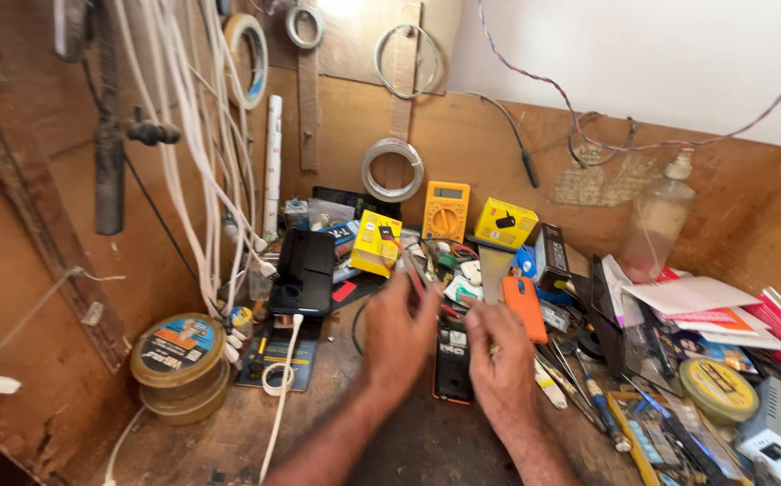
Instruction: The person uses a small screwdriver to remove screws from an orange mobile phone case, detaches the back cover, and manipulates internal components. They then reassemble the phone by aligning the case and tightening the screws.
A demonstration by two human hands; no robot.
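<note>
On the cluttered wooden bench (228,441), both hands (449,346) work above an opened phone (453,364).

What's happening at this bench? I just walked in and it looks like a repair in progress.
A person works over a cluttered wooden bench. Under both hands lies an opened phone with an orange edge. The left hand holds a thin red-handled tool, and the right hand rests at the phone's side. An orange back cover lies just beyond, a black phone leans at the back on a white cable, and a yellow meter stands against the wall.
</note>
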